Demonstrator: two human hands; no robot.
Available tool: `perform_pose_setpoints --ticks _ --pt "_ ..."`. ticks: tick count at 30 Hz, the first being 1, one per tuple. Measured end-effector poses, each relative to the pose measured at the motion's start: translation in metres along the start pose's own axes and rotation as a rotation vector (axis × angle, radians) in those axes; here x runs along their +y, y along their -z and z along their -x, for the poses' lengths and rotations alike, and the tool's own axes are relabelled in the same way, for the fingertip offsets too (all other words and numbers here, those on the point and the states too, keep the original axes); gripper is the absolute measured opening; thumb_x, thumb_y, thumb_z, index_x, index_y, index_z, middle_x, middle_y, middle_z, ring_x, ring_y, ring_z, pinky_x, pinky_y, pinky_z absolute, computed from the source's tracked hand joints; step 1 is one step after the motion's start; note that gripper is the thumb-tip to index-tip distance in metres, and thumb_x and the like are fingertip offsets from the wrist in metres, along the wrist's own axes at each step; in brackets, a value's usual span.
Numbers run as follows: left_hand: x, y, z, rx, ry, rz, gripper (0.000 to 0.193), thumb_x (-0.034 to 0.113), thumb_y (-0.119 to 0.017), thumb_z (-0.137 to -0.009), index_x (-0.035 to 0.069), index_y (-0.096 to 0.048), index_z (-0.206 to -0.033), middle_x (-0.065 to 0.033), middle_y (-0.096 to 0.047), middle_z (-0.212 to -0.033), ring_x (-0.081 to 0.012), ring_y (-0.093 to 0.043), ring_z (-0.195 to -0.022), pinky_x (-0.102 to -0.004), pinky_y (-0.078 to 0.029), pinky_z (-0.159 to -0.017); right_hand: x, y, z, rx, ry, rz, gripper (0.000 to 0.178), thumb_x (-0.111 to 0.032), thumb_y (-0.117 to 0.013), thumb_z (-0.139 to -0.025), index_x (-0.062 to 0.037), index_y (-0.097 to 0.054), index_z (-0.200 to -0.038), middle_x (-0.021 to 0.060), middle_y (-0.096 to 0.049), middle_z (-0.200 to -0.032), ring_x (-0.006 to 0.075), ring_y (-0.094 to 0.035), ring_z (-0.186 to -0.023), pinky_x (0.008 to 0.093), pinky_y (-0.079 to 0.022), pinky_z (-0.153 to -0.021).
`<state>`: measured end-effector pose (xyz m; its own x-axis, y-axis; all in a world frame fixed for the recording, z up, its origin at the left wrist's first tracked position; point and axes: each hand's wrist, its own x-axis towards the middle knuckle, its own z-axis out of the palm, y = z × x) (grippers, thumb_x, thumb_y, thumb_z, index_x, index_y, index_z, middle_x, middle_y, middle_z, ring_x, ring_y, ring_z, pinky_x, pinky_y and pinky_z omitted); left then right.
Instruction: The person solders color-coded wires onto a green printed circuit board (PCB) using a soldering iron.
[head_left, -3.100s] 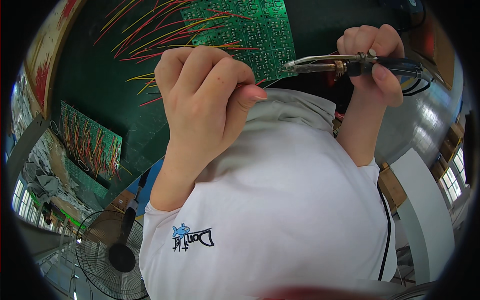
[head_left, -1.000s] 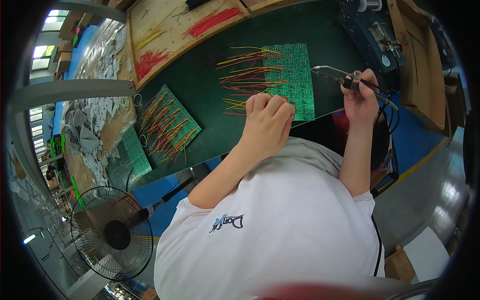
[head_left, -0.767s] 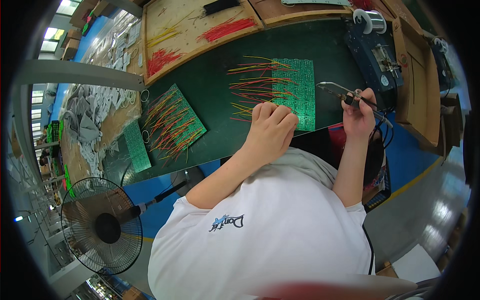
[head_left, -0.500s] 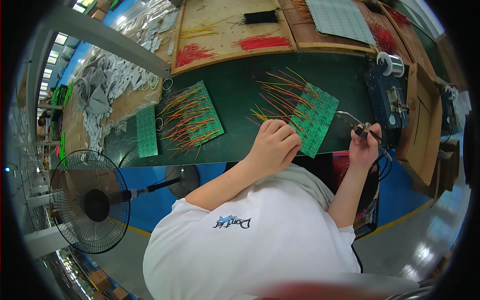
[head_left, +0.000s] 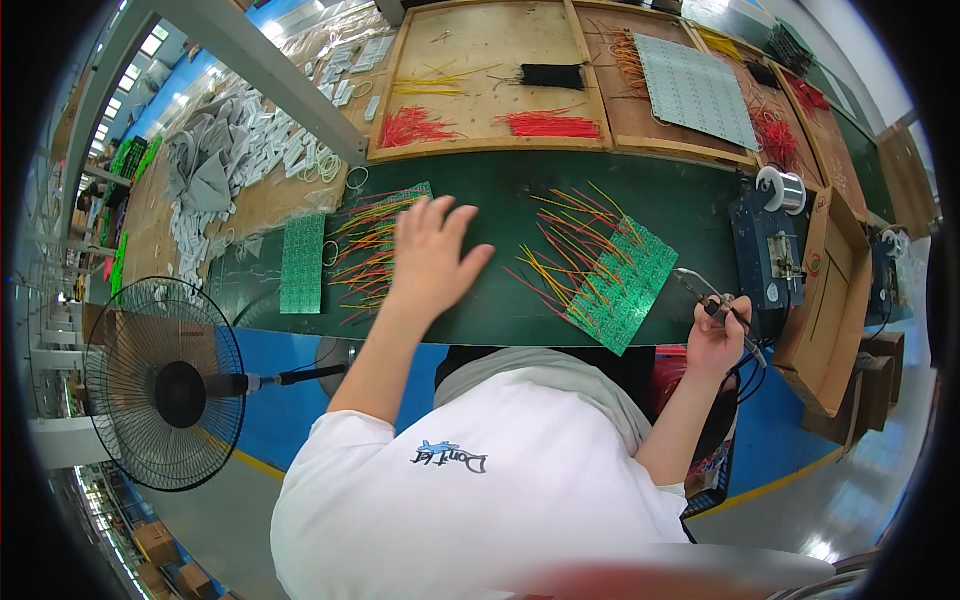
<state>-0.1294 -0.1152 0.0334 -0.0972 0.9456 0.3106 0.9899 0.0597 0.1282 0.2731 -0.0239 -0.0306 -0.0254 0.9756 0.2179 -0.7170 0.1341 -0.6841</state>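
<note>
My left hand (head_left: 434,250) is open, fingers spread, over the left green circuit board (head_left: 420,190) and its red and yellow wires (head_left: 365,240); it hides much of that board. Whether it touches the wires I cannot tell. In my right hand (head_left: 720,335) is a soldering iron (head_left: 715,308), its bent metal tip pointing toward the right circuit board (head_left: 630,285). That board lies tilted on the green bench, with red and yellow wires (head_left: 560,245) sticking out to its left. A bare narrow green board (head_left: 303,265) lies at the far left of the bench.
A solder spool (head_left: 782,190) sits on a blue machine (head_left: 768,245) at the right, beside an open cardboard box (head_left: 825,310). Wooden trays (head_left: 490,150) of cut wires line the back. A black fan (head_left: 180,390) stands at the left. White parts (head_left: 290,140) lie in piles behind.
My left hand has moved left from the right board to the left one, and its fingers have spread. The right hand still holds the soldering iron beside the right board. The view has shifted.
</note>
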Motion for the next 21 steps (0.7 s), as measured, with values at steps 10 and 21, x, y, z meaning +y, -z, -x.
perform_pose_setpoints --ticks 10,21 --pt "-0.037 -0.002 0.007 -0.084 0.534 -0.068 0.089 0.065 -0.071 -0.08 0.013 -0.043 -0.146 -0.0232 -0.039 -0.15 -0.0434 -0.035 -0.14 -0.0514 -0.031 -0.116 0.001 0.006 -0.008 -0.081 -0.056 0.016 0.013 -0.011 -0.061 -0.089 -0.006 -0.05 -0.088 0.0044 -0.054 -0.079 0.0122 -0.05 -0.068 0.0265 -0.039 -0.06" --pt "-0.007 0.01 0.045 0.084 0.461 -0.163 0.07 0.047 -0.078 -0.079 0.018 -0.048 -0.136 -0.019 -0.03 -0.146 -0.0483 -0.025 -0.139 -0.0633 -0.037 -0.103 0.0 0.008 -0.001 -0.083 -0.069 -0.043 0.009 -0.003 -0.058 -0.088 -0.0055 -0.05 -0.085 0.0041 -0.051 -0.082 0.0127 -0.047 -0.072 0.0266 -0.036 -0.058"
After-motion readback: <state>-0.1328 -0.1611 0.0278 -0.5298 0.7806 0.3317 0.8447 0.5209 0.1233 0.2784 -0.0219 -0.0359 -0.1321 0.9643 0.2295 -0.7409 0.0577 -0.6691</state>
